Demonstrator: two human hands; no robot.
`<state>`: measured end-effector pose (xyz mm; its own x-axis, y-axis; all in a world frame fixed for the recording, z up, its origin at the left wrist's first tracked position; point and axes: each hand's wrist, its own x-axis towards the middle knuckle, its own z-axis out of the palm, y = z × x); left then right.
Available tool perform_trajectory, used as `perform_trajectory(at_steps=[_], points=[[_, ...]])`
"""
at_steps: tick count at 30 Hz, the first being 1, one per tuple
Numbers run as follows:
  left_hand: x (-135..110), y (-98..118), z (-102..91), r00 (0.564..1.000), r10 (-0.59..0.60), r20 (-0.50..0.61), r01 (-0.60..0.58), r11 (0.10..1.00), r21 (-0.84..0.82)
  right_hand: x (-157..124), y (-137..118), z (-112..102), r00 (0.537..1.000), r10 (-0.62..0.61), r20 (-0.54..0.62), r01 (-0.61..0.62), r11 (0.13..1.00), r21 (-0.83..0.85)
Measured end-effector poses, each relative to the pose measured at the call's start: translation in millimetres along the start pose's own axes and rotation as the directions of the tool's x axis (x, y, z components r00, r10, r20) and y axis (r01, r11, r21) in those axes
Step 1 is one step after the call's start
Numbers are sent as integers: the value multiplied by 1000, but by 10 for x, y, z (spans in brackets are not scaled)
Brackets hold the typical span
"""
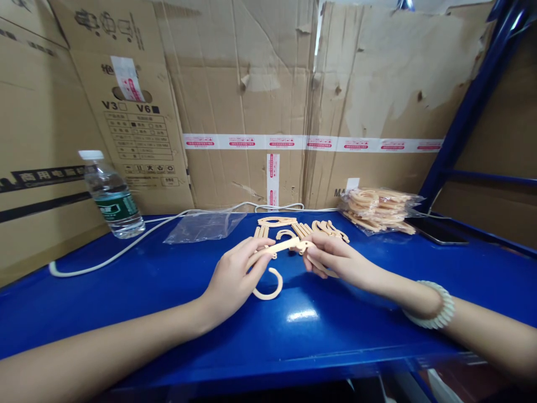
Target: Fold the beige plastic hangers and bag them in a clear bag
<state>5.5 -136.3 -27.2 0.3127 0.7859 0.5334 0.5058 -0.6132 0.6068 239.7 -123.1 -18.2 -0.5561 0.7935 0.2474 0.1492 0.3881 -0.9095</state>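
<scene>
Over the middle of the blue table (201,336), my left hand (239,268) grips a beige hanger arm (283,245), a flat bar pointing right. My right hand (335,258) is closed on another beige hanger piece (302,246) with a small notched end. The two pieces meet or overlap between my fingertips; I cannot tell if they are joined. Beside my left hand, below its fingers, lies a curved beige hanger hook (277,290). Behind my hands are a second curved hook (286,233), several straight bars (302,229) and several curved pieces (329,228).
A water bottle (113,196) stands at the left near a white cable (100,268). A clear plastic bag (203,228) lies behind my left hand. At the back right are bagged beige pieces (377,210) and a phone (438,230). Cardboard (247,101) walls the back.
</scene>
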Motion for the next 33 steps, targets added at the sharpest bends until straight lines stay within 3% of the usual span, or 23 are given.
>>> perform_trajectory(at_steps=[4, 7, 9, 16, 23, 27, 33], points=[[-25, -39, 16, 965, 237, 111, -259, 918, 301, -59, 43, 58, 990, 34, 133, -22, 995, -96], [-49, -52, 38, 880, 433, 194, -471, 743, 475, -104, 7, 118, 981, 74, 179, -54, 992, -110], [-54, -45, 44, 829, 517, 214, -537, 629, 562, -118, -39, 156, 973, 113, 201, -100, 992, -72], [-38, 13, 24, 741, 594, 311, -614, 413, 673, -100, -101, 200, 943, 185, 276, -191, 982, -5], [-9, 15, 33, 678, 651, 342, -635, 284, 718, -129, -89, 211, 966, 182, 185, -156, 977, -147], [-13, 25, 28, 648, 659, 381, -650, 220, 727, -156, -114, 235, 986, 93, 142, -51, 961, -274], [-29, 107, 9, 648, 677, 349, -641, 238, 730, -172, -136, 268, 984, -161, 73, 175, 836, -520]])
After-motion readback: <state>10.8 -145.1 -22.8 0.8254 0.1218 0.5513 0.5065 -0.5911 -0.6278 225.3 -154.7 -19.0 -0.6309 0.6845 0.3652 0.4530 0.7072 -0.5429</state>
